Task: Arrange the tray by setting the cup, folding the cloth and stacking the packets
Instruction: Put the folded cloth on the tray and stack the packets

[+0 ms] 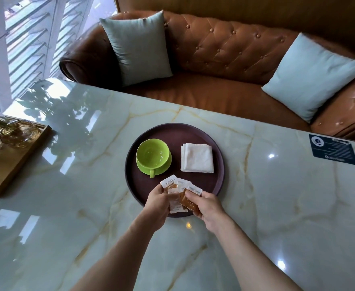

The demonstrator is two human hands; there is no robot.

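Observation:
A round dark purple tray (195, 131) lies on the marble table. On its left stands a green cup (152, 154) on a matching green saucer (166, 164), handle toward me. A white cloth (196, 158) lies folded into a square on the tray's right. Over the tray's near edge, several white and orange packets (179, 193) are fanned out between my hands. My left hand (157, 204) grips the left ones and my right hand (207, 206) grips the right ones.
A wooden tray (15, 162) with glassware sits at the table's left edge. A dark blue card (332, 149) lies at the far right. Behind the table is a brown leather sofa (224, 59) with two pale blue cushions.

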